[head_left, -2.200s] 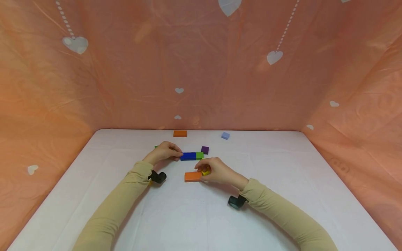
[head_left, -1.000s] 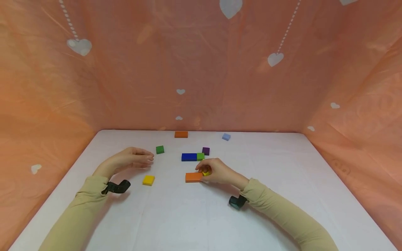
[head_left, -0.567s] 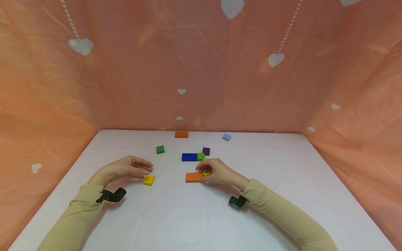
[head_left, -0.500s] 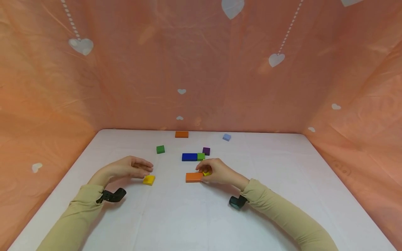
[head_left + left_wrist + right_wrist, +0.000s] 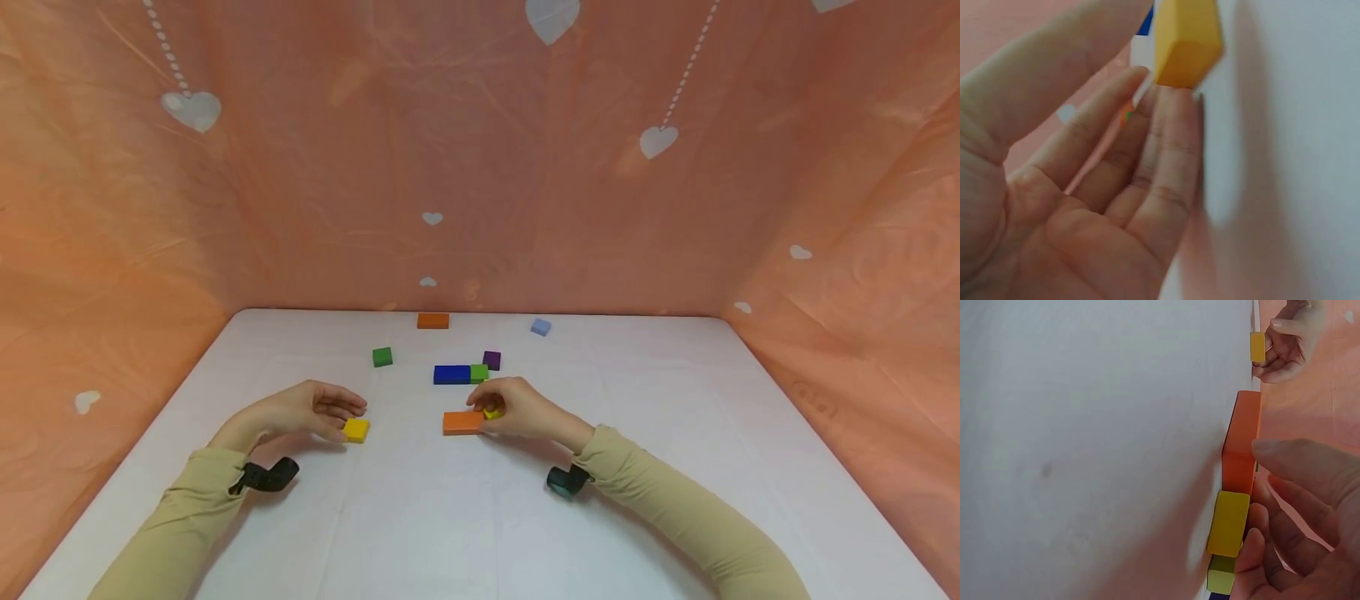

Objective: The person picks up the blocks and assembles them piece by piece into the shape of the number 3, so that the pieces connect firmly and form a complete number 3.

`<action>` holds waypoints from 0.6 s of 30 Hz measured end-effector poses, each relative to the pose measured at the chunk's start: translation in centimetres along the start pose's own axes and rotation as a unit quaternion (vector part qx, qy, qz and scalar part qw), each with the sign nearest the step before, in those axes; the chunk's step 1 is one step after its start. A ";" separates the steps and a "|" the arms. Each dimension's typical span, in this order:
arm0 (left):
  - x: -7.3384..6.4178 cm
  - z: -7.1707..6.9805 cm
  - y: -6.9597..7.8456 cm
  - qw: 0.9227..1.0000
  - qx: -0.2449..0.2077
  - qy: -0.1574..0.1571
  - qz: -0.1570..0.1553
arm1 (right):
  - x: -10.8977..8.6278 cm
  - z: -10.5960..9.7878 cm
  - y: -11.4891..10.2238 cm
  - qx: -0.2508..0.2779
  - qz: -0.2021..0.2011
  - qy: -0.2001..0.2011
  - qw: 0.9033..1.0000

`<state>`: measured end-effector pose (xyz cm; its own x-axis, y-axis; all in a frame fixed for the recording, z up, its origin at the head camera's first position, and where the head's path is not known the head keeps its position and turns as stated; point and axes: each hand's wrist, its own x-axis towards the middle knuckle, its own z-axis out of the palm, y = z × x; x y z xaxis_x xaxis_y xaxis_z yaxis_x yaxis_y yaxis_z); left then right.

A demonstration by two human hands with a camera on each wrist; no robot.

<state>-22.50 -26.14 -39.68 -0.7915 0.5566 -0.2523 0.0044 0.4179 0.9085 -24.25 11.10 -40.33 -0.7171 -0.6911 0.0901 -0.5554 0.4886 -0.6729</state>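
Observation:
At the left, my left hand point(image 5: 303, 410) has its thumb tip at the near-left edge of a small yellow block point(image 5: 357, 430). In the left wrist view its fingers stretch out loosely beside that block. My right hand point(image 5: 525, 408) curls around another yellow block point(image 5: 491, 413), mostly covered by the hand. The right thumb lies at the right end of a longer orange block point(image 5: 459, 423), which sits against the held yellow block point(image 5: 1229, 525). A blue block point(image 5: 452, 375) and a lime green block point(image 5: 478, 373) stand end to end just beyond.
Past these, a purple block point(image 5: 492, 360) sits near the lime one, and a green block point(image 5: 382, 357) farther left. A dark orange block point(image 5: 433, 321) and a light blue block point(image 5: 541, 327) lie by the back edge. A pink curtain point(image 5: 480, 167) surrounds the white table point(image 5: 420, 525).
My left hand has left the blue block, swung left, then come down toward me to the small yellow block, its thumb now at that block's edge. The right hand has stayed put.

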 end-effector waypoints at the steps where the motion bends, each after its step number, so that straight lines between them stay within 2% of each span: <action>1: 0.0 0.1 0.0 1.000 0.003 0.004 0.000 | 0.0 0.0 0.0 0.000 0.000 0.000 1.000; 18: 0.3 0.8 -0.4 0.997 0.048 0.052 0.018 | 0.0 0.0 -0.1 0.007 0.005 -0.002 1.000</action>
<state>-22.19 -25.56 -40.38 -0.8494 0.4963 -0.1794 0.0882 0.4687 0.8789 -24.14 11.02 -40.28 -0.7209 -0.6884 0.0801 -0.5419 0.4878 -0.6844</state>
